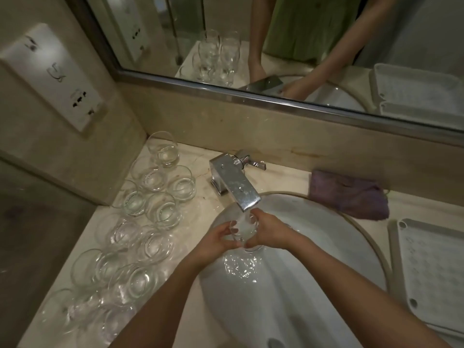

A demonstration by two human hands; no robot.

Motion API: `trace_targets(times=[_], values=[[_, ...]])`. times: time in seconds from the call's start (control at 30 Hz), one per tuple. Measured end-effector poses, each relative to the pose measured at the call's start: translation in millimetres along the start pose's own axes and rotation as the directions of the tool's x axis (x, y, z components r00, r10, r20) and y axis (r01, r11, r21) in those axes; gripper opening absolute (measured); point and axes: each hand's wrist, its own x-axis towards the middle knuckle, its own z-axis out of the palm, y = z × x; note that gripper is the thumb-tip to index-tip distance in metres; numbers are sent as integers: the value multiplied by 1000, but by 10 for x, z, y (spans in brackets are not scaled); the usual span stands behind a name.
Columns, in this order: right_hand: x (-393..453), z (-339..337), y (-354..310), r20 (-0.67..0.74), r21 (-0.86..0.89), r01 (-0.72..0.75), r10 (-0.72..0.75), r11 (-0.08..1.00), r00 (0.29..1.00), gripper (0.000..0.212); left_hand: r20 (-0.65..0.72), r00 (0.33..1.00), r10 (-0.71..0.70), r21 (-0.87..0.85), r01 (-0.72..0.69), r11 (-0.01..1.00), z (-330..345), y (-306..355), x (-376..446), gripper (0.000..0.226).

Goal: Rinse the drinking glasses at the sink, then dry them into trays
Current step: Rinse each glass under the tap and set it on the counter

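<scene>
We reach both forearms forward, converging in the middle. Our left hand [218,237] curls its fingers round a glass [243,228] from the left side. Our right hand [268,232] grips the same glass from the right, thumb near the bottom, fingers over the rim.

dim, soft, edge-warped, glinting glass

Glasses [140,237] left of sink [313,247], tray [426,272] right, cloth [349,197] behind.
</scene>
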Motion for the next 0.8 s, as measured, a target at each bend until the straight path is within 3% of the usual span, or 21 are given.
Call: trace_targets(times=[0.17, 0.27, 0.37, 0.47, 0.53, 0.67, 0.73, 0.8], values=[[-33, 171, 153, -35, 275, -20, 31, 961, 999, 82, -37, 993, 109, 132, -104, 986, -12, 25, 15, 58], [-114, 287, 181, -135, 425, 45, 14, 904, 991, 75, -37, 989, 143, 205, -132, 970, -63, 29, 21, 65], [-120, 263, 87, -172, 323, 105, -51, 941, 984, 70, -66, 993, 97, 46, -94, 994, -117, -38, 22, 61], [-28, 110, 31, -81, 188, 101, -87, 977, 993, 51, -53, 997, 50, -59, -53, 997, -115, -58, -10, 51], [17, 25, 46, -20, 197, 50, -46, 979, 999, 46, -60, 997, 45, -51, -48, 998, -78, -33, -8, 45], [-27, 104, 205, -70, 300, 20, 2, 954, 998, 77, -52, 991, 123, 38, -121, 992, 12, 96, 43, 38], [-101, 211, 220, -162, 379, 42, 22, 924, 986, 79, -40, 991, 131, 59, -128, 990, 3, 109, 59, 44], [-132, 263, 179, -218, 351, 60, 19, 934, 976, 82, -19, 994, 104, 20, -103, 994, -57, 68, 83, 48]])
